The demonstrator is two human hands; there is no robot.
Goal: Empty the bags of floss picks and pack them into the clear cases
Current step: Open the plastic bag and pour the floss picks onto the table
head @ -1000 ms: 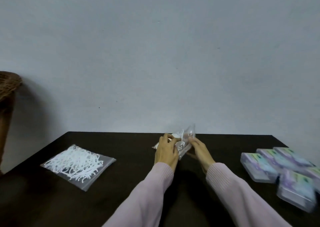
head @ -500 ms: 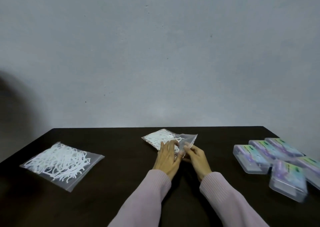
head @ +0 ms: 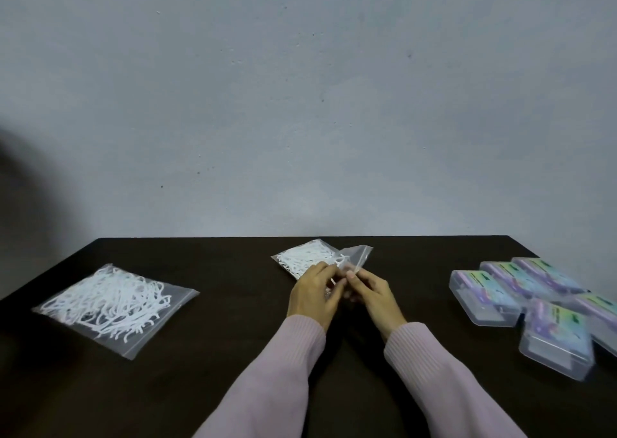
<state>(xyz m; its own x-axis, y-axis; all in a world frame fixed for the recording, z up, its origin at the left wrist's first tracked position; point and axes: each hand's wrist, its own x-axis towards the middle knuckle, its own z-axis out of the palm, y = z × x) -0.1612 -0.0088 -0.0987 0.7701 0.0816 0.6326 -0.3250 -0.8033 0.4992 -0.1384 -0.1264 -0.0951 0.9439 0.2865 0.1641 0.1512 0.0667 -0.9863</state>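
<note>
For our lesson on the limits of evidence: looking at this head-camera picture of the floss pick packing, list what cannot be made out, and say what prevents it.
- Mouth of the centre bag, head view: the left hand and right hand cover it, so open or sealed is unclear.
- Label print on the clear cases: too small and blurred to read.
- Rightmost case: cut off by the frame's right edge.
- Number of picks in the left bag: a tangled pile, uncountable.

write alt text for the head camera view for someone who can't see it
Both hands, left hand and right hand, pinch the mouth of a clear bag of floss picks at the middle of a dark table. A second bag lies flat at left; a cluster of clear cases sits at right.
</note>
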